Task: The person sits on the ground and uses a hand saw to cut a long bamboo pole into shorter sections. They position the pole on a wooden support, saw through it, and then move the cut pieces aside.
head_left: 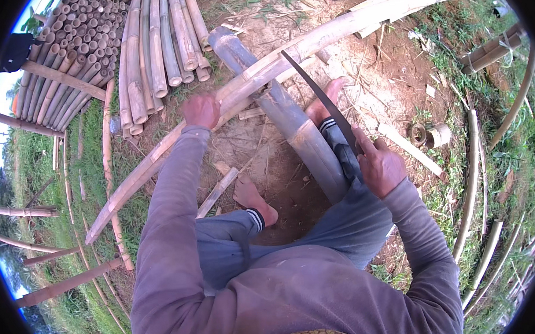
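Right hand [379, 166] grips raised machete [318, 96].

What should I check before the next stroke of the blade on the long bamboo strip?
1. Left hand grips the long bamboo strip: ok.
2. Right hand closed on the handle of the long dark blade: ok.
3. Blade tip meets the strip, apart from the left hand: ok.
4. Strip lies across the thick grey bamboo pole as a rest: ok.
5. Bare feet clear of the blade: not ok; the right foot lies right beside the blade, the left foot is farther off.
6. Edge sharpness and depth of the cut: cannot tell.
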